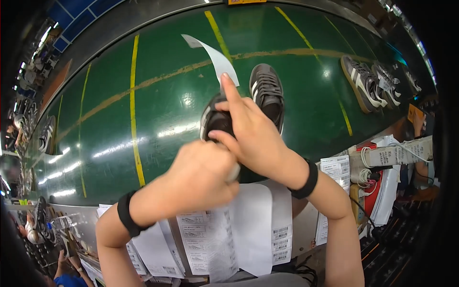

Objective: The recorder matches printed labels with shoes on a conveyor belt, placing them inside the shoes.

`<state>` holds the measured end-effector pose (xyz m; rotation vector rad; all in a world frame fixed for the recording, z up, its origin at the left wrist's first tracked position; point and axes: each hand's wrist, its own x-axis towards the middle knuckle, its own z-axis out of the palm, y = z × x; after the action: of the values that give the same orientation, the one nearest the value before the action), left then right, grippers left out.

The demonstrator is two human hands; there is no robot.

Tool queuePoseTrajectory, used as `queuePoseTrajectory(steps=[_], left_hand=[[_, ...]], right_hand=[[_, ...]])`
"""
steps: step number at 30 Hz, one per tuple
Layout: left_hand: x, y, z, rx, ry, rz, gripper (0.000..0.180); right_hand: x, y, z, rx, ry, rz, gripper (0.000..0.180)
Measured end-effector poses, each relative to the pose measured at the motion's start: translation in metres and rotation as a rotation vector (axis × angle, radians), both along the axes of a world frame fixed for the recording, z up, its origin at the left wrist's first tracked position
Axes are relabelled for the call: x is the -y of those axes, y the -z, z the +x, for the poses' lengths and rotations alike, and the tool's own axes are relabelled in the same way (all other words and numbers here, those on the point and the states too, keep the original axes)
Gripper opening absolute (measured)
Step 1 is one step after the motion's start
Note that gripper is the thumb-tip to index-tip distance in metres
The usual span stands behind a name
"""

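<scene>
A pair of dark lace-up sneakers stands in front of me on the green surface. The right shoe (267,88), with white side stripes, shows most of its upper. Its mate, the left shoe (207,119), is partly covered by my right hand (251,126). That hand has its index finger stretched along the lower end of a curled white paper strip (217,57), which it appears to hold; the thumb points left over the shoe opening. Close beside it, nearer me, my left hand (203,174) is closed in a fist. A pale bit shows at its edge, too blurred to name.
Printed label sheets (196,244) hang along the near edge, with another label sheet (334,172) to the right. A white power strip (397,152) with cables lies at the right. More sneakers (363,86) stand farther right. Yellow lines (134,105) cross the green conveyor belt (167,110).
</scene>
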<state>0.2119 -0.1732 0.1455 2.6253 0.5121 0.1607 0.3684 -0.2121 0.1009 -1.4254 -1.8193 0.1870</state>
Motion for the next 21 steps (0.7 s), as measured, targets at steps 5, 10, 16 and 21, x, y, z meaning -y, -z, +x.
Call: queuePoseTrajectory(steps=[5, 10, 16, 21], left_hand=[[0.05, -0.049, -0.012, -0.102, 0.166, -0.169, 0.026], [0.056, -0.05, -0.011, -0.062, 0.18, -0.172, 0.026], [0.004, -0.02, 0.019, -0.335, 0.487, -0.596, 0.03], [0.052, -0.05, 0.004, -0.112, 0.139, -0.16, 0.024]], right_hand=[[0.033, -0.029, -0.003, -0.108, -0.111, -0.154, 0.086], [0.018, -0.029, 0.016, -0.546, -0.124, -0.491, 0.08], [0.012, -0.022, 0.024, -0.808, -0.119, -0.635, 0.075], [0.016, -0.024, 0.006, -0.324, -0.11, -0.052, 0.095]])
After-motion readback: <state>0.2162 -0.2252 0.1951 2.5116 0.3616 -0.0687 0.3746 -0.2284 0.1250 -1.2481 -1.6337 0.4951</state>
